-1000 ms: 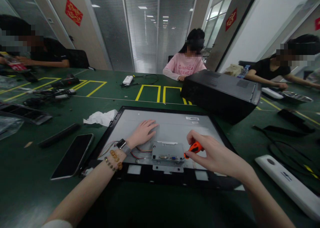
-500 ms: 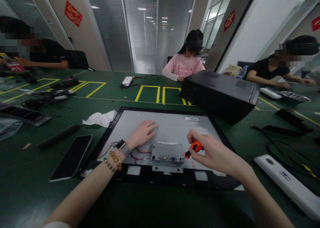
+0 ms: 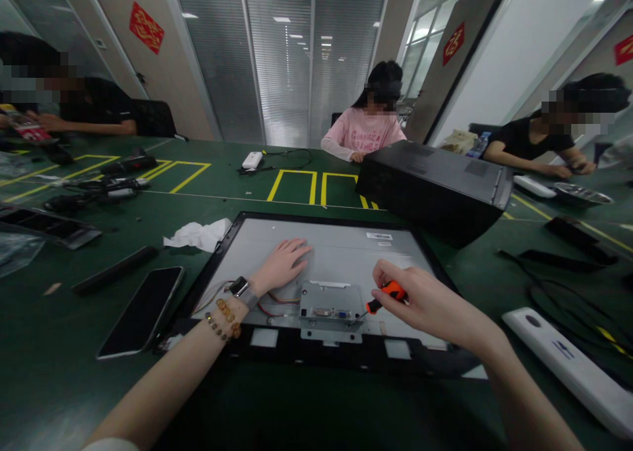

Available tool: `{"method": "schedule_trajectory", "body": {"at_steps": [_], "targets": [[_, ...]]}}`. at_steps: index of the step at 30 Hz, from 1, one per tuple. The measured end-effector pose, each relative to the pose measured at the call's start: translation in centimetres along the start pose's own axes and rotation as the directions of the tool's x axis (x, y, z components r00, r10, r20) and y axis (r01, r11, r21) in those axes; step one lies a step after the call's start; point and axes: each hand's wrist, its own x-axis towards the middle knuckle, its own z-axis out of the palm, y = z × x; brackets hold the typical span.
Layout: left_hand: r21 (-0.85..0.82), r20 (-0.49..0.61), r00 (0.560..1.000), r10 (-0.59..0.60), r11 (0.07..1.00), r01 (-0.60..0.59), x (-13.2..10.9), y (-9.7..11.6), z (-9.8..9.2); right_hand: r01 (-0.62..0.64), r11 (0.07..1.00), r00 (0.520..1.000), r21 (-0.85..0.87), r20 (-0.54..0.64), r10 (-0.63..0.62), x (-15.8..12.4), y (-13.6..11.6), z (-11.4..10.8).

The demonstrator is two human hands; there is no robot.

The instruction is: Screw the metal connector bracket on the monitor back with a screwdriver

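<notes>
A monitor panel (image 3: pixel 341 243) lies back side up in front of me, inside a black frame. My left hand (image 3: pixel 281 263) rests flat on its grey metal back, fingers spread. In my right hand (image 3: pixel 415 296) is an orange and black screwdriver (image 3: pixel 393 291), held slanted. Its tip reaches the lower right of a small metal bracket box (image 3: pixel 331 299) that carries a blue video port and a white one. Thin coloured wires (image 3: pixel 281 299) run from the box towards the left, partly under my left wrist.
Left of the panel are a phone (image 3: pixel 143 312), a dark bar (image 3: pixel 115 270) and a crumpled tissue (image 3: pixel 198 235). A large black casing (image 3: pixel 435 187) stands behind it. A white device (image 3: pixel 564 365) and black cables lie right. Several people sit around the green table (image 3: pixel 227 194).
My right hand and the screwdriver's handle have shifted slightly to the right and down, while the tip stays near the box's lower right. My left hand has stayed in place.
</notes>
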Motion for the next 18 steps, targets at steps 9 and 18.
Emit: {"method": "schedule_trajectory", "body": {"at_steps": [9, 18], "targets": [[-0.018, 0.007, 1.0, -0.005, 1.0, 0.005, -0.01, -0.14, 0.09, 0.038, 0.998, 0.999, 0.057, -0.013, -0.038, -0.13, -0.02, -0.2], [-0.025, 0.008, 1.0, 0.003, 1.0, -0.003, -0.05, -0.08, -0.06, -0.006, 1.0, 1.0, -0.002, -0.019, 0.006, -0.19, 0.08, -0.09]]}}
